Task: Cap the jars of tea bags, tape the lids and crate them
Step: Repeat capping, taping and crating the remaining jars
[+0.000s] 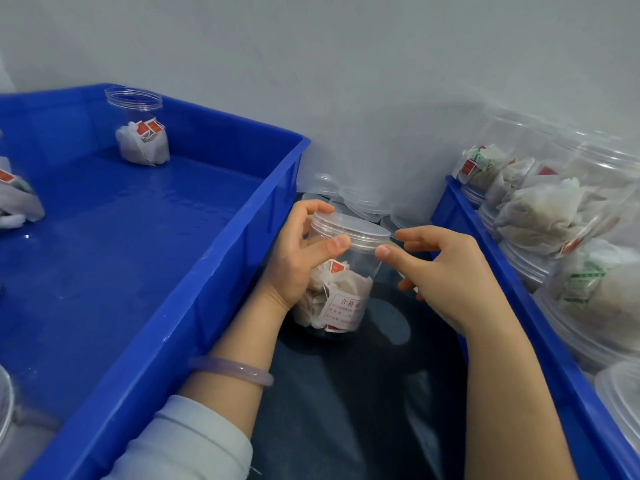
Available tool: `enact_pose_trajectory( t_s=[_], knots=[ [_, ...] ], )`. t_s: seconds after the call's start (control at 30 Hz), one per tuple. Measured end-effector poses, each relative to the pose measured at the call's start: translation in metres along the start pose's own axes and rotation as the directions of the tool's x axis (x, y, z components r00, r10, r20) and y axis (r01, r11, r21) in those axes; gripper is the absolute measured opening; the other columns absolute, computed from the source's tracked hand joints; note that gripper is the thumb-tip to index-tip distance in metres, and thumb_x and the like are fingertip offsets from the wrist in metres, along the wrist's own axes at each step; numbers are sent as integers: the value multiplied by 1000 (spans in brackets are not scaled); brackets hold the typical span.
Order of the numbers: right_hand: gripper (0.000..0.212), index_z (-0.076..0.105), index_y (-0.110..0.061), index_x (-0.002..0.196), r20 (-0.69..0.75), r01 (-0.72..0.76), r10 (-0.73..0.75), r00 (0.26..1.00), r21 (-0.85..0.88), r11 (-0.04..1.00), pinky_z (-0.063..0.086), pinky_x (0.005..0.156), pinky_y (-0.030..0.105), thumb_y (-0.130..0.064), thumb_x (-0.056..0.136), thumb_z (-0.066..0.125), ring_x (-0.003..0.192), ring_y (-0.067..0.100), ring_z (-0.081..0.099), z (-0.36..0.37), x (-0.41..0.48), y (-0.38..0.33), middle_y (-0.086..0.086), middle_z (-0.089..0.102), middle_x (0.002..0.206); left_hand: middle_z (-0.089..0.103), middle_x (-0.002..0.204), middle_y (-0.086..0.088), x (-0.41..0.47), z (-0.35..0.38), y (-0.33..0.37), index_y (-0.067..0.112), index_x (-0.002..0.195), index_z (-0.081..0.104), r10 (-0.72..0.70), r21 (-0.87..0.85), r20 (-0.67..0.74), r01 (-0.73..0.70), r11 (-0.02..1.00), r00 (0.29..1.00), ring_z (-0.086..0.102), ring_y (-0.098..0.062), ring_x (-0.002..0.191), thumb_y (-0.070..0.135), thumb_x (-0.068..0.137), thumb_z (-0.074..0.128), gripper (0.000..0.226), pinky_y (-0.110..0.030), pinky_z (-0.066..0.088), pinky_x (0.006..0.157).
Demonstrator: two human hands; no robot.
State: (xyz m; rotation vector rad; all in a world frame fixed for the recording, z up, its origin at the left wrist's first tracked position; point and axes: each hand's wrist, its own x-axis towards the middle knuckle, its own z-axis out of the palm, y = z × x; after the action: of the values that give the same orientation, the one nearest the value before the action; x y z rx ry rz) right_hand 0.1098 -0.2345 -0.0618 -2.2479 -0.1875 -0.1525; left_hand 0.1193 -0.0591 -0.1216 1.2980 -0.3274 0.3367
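Note:
A clear plastic jar [341, 289] of tea bags stands on the dark surface between two blue crates. A clear lid [349, 228] sits on its mouth. My left hand [298, 251] grips the jar just under the lid, thumb on the front, fingers curled round the back. My right hand [446, 268] is at the jar's right side, its thumb tip touching the lid's lower rim and its fingers curled beside it. Whether tape is between the fingers cannot be told.
The large blue crate [214, 271] on the left holds an uncapped jar [138, 129] with tea bags at its far side. A second blue crate [540, 306] on the right is packed with filled jars [568, 216] lying on their sides. Spare clear lids [360, 199] lie by the wall.

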Motion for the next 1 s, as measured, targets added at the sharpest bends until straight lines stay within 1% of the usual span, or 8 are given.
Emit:
enact_pose_trajectory(
  t_s=[0.1, 0.23, 0.37, 0.53, 0.63, 0.77, 0.87, 1.0],
  knots=[
    [59, 60, -40, 119, 108, -1, 4, 994, -30, 1000, 45, 50, 16, -59, 63, 64, 59, -2, 65, -2, -2, -1, -10, 60, 107, 60, 99, -7, 2, -5, 3, 20, 107, 52, -73, -20, 70, 75, 997, 995, 58, -26, 96, 33, 63, 68, 49, -44, 46, 87],
    [7, 55, -60, 78, 186, 48, -29, 982, -95, 994, 45, 56, 22, -58, 72, 57, 59, -1, 62, -3, -3, -6, -10, 64, 85, 61, 118, 2, 6, -6, 8, 32, 120, 49, -174, 139, 162, 152, 979, 971, 58, -14, 112, 41, 69, 70, 56, -31, 48, 92],
    [15, 56, -66, 67, 154, 66, -53, 987, -83, 994, 49, 57, 26, -56, 77, 58, 56, 7, 61, -2, -5, -7, 3, 65, 74, 53, 127, 4, 10, 2, 15, 45, 117, 52, -165, 373, -13, 158, 914, 986, 52, -15, 117, 69, 44, 75, 80, -34, 47, 96],
    [27, 53, -69, 54, 79, 68, -63, 995, -70, 995, 54, 68, 43, -55, 75, 64, 75, 26, 64, 2, -6, -8, 10, 67, 85, 51, 136, 8, 10, 3, 18, 39, 133, 47, -122, 383, -40, 128, 915, 992, 46, -10, 125, 63, 57, 66, 82, -36, 42, 104],
    [4, 68, -56, 77, 54, 22, -21, 998, -4, 1000, 51, 64, 37, -57, 73, 66, 71, 26, 59, 6, -4, -7, 2, 66, 76, 49, 137, 8, 12, 6, 21, 32, 136, 46, -135, 381, -37, 139, 914, 990, 46, -2, 124, 62, 67, 69, 79, -30, 42, 103],
    [35, 69, -36, 105, 60, 40, -37, 997, -43, 998, 33, 54, 13, -57, 77, 64, 73, -1, 48, 16, -3, -13, -21, 55, 76, 50, 117, 15, 11, 27, 24, 29, 124, 47, -112, 453, -303, 246, 857, 947, 59, -10, 104, 82, 43, 58, 98, -29, 52, 84],
    [52, 59, -34, 124, 92, 75, -68, 993, -72, 995, 37, 57, 9, -55, 77, 64, 95, -2, 57, 24, -6, -19, -15, 65, 113, 53, 93, 21, 9, 33, 17, 26, 103, 54, 18, 390, -507, 211, 896, 862, 58, -13, 98, 73, 57, 60, 66, -26, 51, 75],
    [78, 32, -36, 144, 202, 38, -32, 979, -22, 999, 49, 95, 40, -51, 76, 67, 118, 28, 55, 25, -7, -20, -2, 45, 140, 56, 87, 18, 13, 22, 14, 22, 95, 58, 94, 383, -586, 173, 908, 805, 55, -9, 93, 60, 72, 49, 45, -8, 32, 65]
  ],
)
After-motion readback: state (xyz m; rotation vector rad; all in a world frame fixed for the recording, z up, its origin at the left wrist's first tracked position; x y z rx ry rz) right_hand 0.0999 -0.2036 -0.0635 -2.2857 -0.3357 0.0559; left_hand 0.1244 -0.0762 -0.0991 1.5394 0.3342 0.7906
